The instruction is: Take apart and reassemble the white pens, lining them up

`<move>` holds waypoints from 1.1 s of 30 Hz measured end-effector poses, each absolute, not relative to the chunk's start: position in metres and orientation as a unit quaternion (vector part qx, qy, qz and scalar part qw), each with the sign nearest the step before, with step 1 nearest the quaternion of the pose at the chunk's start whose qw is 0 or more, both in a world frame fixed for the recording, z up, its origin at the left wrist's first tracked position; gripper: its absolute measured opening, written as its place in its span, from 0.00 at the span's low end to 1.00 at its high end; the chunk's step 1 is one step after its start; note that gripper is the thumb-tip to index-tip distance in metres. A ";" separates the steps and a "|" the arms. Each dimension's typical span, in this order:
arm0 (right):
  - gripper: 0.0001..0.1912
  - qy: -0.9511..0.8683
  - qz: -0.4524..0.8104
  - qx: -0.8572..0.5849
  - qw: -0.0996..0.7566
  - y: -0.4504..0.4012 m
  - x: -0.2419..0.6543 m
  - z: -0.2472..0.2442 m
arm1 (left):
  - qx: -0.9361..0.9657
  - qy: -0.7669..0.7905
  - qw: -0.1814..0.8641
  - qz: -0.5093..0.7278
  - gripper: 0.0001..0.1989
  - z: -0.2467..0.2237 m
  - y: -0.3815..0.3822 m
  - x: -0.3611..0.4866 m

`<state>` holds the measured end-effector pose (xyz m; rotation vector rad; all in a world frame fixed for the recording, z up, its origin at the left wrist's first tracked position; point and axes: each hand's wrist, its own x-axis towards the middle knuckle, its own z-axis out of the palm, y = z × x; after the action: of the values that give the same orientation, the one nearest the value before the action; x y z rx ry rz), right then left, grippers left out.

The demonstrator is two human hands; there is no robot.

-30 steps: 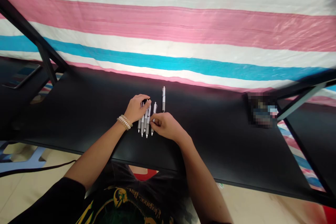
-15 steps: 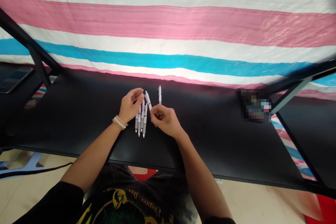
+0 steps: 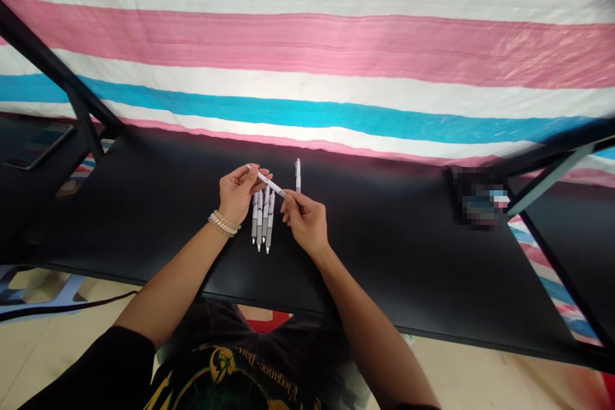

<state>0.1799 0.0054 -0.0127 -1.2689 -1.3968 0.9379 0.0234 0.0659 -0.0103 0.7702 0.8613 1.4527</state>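
A white pen with a grey grip (image 3: 270, 184) is held slanted between both hands. My left hand (image 3: 237, 192) pinches its upper left end between thumb and fingers. My right hand (image 3: 305, 220) is closed on its grey lower end. Below the held pen, several white and grey pens (image 3: 260, 221) lie side by side on the black table (image 3: 384, 250), metal tips toward me; my left fingers hide part of their upper ends. Another white pen (image 3: 298, 174) lies just beyond my right hand, which covers its lower part.
A blurred dark object (image 3: 482, 200) sits at the table's right, near a black metal frame (image 3: 542, 182). On the far left a flat dark device (image 3: 41, 146) rests on another black surface. A striped sheet (image 3: 307, 45) hangs behind the table.
The held pen has tilted from nearly upright to a flatter slant. My left hand, open beside it before, now grips its upper end. My right hand has moved slightly right.
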 end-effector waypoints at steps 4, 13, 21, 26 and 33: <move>0.11 -0.613 0.258 -0.508 0.547 0.004 0.177 -0.012 | 0.288 0.375 0.605 0.641 0.17 -0.015 0.065 0.026; 0.12 -0.559 0.311 -0.527 0.559 0.007 0.178 -0.011 | 0.277 0.373 0.610 0.642 0.16 -0.017 0.068 0.024; 0.13 -0.538 0.324 -0.519 0.580 0.009 0.178 -0.011 | 0.273 0.378 0.606 0.645 0.16 -0.017 0.069 0.023; 0.11 -0.540 0.330 -0.522 0.572 0.010 0.178 -0.012 | 0.282 0.378 0.601 0.645 0.16 -0.017 0.068 0.024; 0.08 -0.532 0.362 -0.509 0.571 0.011 0.177 -0.014 | 0.279 0.378 0.600 0.648 0.16 -0.016 0.069 0.023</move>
<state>0.1774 0.0108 -0.0145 -1.1941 -1.2492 0.8496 0.0227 0.0694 -0.0158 0.6458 0.8773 1.5024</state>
